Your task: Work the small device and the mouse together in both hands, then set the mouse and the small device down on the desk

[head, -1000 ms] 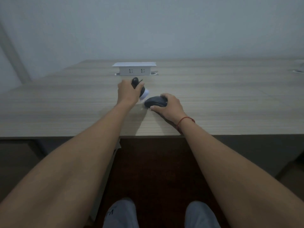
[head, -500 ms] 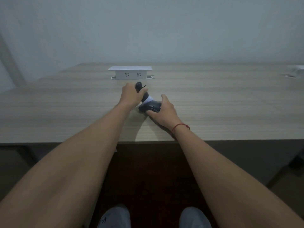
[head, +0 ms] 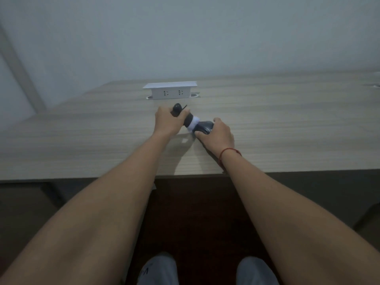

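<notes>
My left hand point(head: 167, 121) grips the dark handle of a small brush-like tool point(head: 186, 117) whose white head points right and down. That white head touches a dark computer mouse point(head: 205, 126) lying on the wooden table point(head: 287, 130). My right hand point(head: 218, 135) holds the mouse from the right, thumb on the near side and fingers curled over its far side. A red string bracelet sits on my right wrist. Both forearms reach forward from the lower corners of the view.
A white pop-up power socket box point(head: 170, 91) stands on the table just behind my hands. A pale wall rises behind the table. Below the near table edge I see dark floor and my two knees in grey trousers.
The tool's white head and the mouse came together and now touch. My right hand's grip on the mouse shifted slightly. The camera tilted a little, so the socket box sits differently in view.
</notes>
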`<state>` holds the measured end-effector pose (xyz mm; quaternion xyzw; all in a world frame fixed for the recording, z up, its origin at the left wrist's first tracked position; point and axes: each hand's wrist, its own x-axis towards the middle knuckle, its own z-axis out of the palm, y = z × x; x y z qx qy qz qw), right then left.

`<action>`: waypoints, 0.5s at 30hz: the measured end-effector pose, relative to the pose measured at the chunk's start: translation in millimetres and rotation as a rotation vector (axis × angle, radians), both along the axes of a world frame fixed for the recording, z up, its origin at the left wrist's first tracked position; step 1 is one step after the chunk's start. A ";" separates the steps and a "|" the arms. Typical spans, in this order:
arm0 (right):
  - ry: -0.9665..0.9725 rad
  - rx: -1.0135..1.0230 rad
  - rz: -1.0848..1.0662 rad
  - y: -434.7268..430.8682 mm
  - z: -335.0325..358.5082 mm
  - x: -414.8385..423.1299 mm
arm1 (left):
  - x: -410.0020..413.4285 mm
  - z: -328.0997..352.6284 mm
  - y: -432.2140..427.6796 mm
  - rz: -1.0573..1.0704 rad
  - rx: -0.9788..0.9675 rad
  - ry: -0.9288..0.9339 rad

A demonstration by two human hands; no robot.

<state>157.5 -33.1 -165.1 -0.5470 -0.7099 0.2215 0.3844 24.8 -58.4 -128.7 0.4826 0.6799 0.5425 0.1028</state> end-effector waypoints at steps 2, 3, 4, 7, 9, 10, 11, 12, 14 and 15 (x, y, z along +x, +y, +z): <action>0.051 -0.013 0.022 -5.4 -2.2 -1.4 | 0.3 -7.5 -1.5 -0.023 -0.027 0.016; 0.090 -0.020 0.035 -7.7 -2.7 -0.4 | 0.2 -10.1 -1.1 -0.003 -0.053 0.048; 0.119 -0.023 0.046 -10.8 -2.6 1.5 | -1.2 -13.3 0.4 0.024 -0.071 0.069; 0.122 -0.004 0.054 -13.6 -0.3 6.4 | 2.0 -14.8 2.3 0.079 -0.048 0.086; 0.102 0.000 0.042 -12.4 0.0 6.8 | 6.1 -13.2 3.5 0.097 -0.008 0.077; 0.091 -0.001 0.040 -12.0 0.1 6.0 | 7.0 -13.8 3.7 0.091 -0.008 0.071; 0.085 0.002 0.038 -11.2 -0.1 5.5 | 7.5 -14.8 3.4 0.073 -0.024 0.066; 0.078 0.010 0.028 -10.9 0.1 5.4 | 6.8 -16.1 3.3 0.049 -0.047 0.059; 0.063 0.022 0.002 -8.4 -0.8 4.4 | 1.6 -18.0 1.8 0.009 -0.090 0.032; 0.053 0.020 -0.006 -7.0 -1.1 3.6 | 0.0 -16.8 -1.3 -0.011 -0.105 0.017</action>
